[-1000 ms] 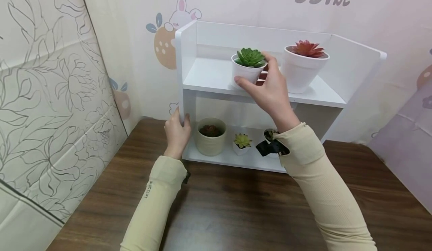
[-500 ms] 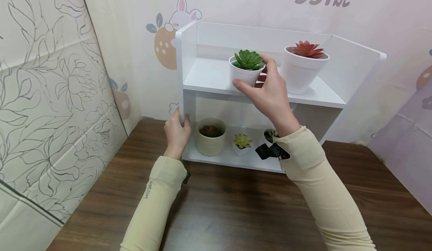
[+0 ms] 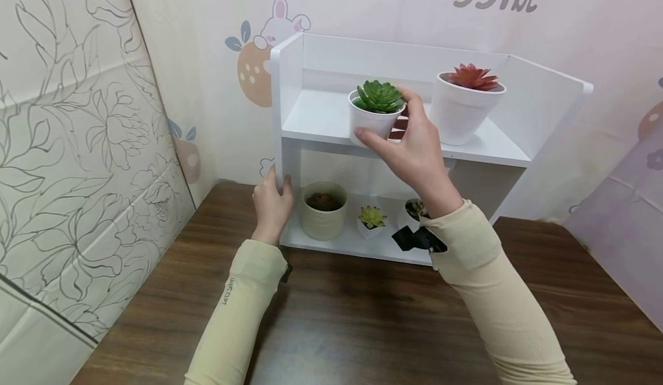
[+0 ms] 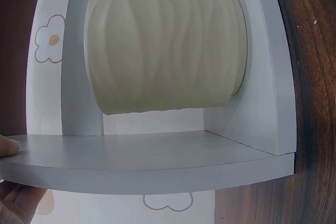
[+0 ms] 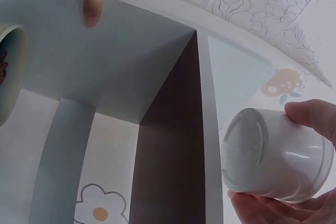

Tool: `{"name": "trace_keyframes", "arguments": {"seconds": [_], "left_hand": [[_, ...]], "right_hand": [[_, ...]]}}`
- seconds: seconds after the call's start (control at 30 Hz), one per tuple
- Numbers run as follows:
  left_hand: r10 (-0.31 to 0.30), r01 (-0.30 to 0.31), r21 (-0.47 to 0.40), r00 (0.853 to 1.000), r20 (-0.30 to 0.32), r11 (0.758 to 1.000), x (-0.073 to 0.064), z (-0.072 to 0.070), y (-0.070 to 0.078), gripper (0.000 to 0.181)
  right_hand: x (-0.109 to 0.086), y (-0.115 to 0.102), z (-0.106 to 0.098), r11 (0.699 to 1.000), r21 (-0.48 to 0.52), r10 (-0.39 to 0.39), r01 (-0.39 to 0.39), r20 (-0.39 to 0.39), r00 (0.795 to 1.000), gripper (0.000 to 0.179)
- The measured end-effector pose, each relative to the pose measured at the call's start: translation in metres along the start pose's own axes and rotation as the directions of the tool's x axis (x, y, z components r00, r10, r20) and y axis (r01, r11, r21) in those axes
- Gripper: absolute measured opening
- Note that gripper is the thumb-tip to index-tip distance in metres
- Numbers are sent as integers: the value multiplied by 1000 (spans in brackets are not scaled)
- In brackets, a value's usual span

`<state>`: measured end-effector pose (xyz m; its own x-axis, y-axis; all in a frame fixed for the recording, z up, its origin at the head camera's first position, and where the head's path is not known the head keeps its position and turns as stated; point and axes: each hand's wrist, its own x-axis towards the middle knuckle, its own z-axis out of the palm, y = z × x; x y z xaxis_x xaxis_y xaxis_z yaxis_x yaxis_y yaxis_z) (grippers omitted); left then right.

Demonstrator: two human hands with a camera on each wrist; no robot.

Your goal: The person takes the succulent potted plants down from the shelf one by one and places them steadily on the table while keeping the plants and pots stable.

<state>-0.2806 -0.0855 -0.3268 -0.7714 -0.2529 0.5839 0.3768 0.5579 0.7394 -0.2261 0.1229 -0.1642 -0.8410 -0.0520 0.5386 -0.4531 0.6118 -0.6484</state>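
Note:
My right hand [image 3: 411, 143] grips a small white pot [image 3: 374, 125] holding a green succulent [image 3: 380, 96], thumb on the near side and fingers behind. The pot is at the front edge of the upper board of a white shelf unit [image 3: 321, 111]. In the right wrist view the pot's underside [image 5: 244, 148] shows beside the board's edge. My left hand [image 3: 271, 206] holds the front edge of the unit's left side panel, thumb on the inner face. To the right of the held pot stands a larger white pot [image 3: 463, 111] with a red succulent [image 3: 472, 77].
On the lower shelf stand a cream ribbed pot [image 3: 323, 218] with a dark reddish plant, a small white pot with a yellow-green succulent [image 3: 372, 217], and another small plant [image 3: 415, 208] partly behind my right wrist. The unit rests on a brown wooden table [image 3: 331, 316] against the wall.
My right hand has brought the small pot slightly left and lower in the head view, towards the upper board's front edge. The left hand keeps its hold on the side panel.

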Motion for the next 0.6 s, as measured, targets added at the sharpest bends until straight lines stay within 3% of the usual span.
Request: {"name": "trace_keyframes", "arguments": {"seconds": [0.6], "left_hand": [[-7, 7, -1, 1000, 0, 1000, 0, 0, 0, 34]], "right_hand": [[-10, -2, -2, 999, 28, -25, 25, 14, 1000, 78]]}}
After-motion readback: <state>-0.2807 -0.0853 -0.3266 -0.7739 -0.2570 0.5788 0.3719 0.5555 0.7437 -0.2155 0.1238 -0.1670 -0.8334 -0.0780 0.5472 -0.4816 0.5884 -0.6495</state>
